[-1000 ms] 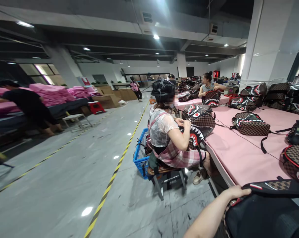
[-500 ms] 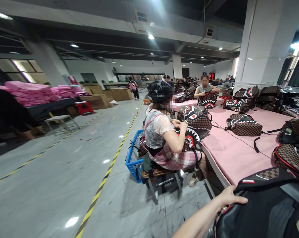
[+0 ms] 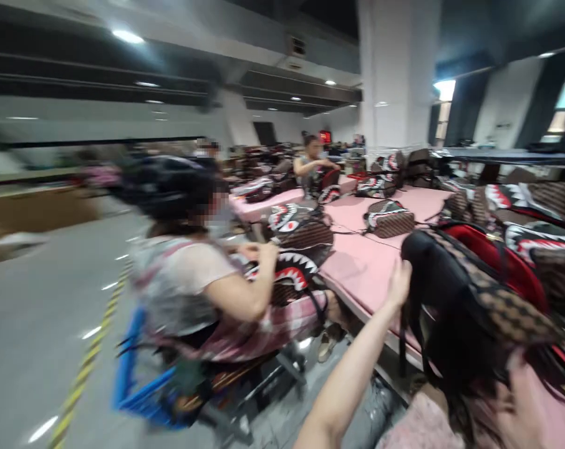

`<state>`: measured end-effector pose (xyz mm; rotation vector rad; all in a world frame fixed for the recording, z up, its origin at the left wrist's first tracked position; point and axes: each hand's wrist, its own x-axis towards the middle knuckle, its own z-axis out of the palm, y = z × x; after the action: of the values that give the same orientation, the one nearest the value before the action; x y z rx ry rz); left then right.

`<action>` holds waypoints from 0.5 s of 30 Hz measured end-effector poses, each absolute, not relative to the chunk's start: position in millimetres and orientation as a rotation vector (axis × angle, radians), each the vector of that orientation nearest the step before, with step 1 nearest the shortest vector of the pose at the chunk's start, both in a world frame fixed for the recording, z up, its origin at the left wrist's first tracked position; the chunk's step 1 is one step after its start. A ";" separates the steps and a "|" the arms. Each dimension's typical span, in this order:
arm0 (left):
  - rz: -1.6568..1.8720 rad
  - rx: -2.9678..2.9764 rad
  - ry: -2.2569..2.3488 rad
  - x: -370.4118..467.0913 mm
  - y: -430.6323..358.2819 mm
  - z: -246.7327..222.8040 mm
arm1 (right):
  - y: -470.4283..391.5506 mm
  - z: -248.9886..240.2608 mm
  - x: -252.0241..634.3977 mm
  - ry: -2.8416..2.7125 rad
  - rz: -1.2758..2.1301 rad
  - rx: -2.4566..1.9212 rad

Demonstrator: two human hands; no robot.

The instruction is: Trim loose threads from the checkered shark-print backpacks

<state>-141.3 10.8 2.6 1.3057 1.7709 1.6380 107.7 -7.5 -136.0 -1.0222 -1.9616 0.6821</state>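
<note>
A black and brown checkered backpack [image 3: 469, 305] with a red-lined opening is tilted at the right, over the edge of the pink table [image 3: 357, 268]. My left hand [image 3: 399, 284] is at its upper left end, fingers closed on the black part. Lower right, my right hand [image 3: 516, 399] is under or against the backpack's lower side; it is smeared by motion and partly hidden, so its fingers are unclear. Black straps hang from the bag beside my left forearm.
A seated person [image 3: 184, 268] close on the left works on a shark-mouth backpack [image 3: 294, 274]. Beside them is a blue crate [image 3: 133, 374]. More backpacks [image 3: 389, 218] lie on the table. Another person [image 3: 313, 165] sits farther back, near a white pillar [image 3: 399, 75].
The view has swung right and is blurred. The backpack is now raised and tilted, its red-lined opening showing. My left hand has moved up with it, and my right hand has come into view.
</note>
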 end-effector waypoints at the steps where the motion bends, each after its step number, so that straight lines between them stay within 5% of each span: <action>1: 1.696 1.266 1.761 -139.1 13.9 2.9 | -4.9 -143.9 108.7 -1.906 0.643 -1.054; 6: 1.820 1.289 1.773 -135.9 8.9 7.8 | 3.4 -161.2 111.7 -1.855 0.525 -0.820; 15: 1.952 2.173 1.772 -95.5 -22.2 63.3 | -11.3 -115.8 135.2 -1.768 0.634 -0.765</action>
<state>-95.5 -22.2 63.3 2.1734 1.7720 1.9525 135.2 -11.3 -115.8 -0.7648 -1.7682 0.6338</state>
